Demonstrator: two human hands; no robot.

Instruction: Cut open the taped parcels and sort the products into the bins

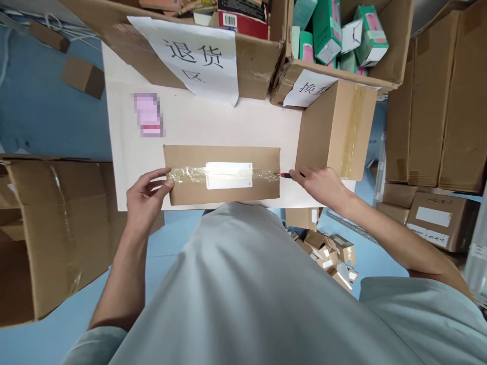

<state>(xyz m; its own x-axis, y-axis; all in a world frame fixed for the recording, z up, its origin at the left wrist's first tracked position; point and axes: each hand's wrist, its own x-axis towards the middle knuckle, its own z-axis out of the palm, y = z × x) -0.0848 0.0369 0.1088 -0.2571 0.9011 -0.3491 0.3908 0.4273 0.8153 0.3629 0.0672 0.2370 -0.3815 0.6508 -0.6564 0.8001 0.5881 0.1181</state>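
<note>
A long, flat cardboard box lies on the white table near its front edge. Clear tape runs along its top seam, and a white label sits across the middle. My left hand grips the box's left end, thumb and fingertips on the top near the tape. In my right hand is a slim red-and-black utility knife, its tip at the tape on the box's right end. The fingers hide most of the knife.
Behind stand two open cartons, one with a handwritten paper sign, the other with green-and-pink boxes. A taller taped carton stands at the table's right. A blurred pink item lies back left. Small boxes lie on the floor.
</note>
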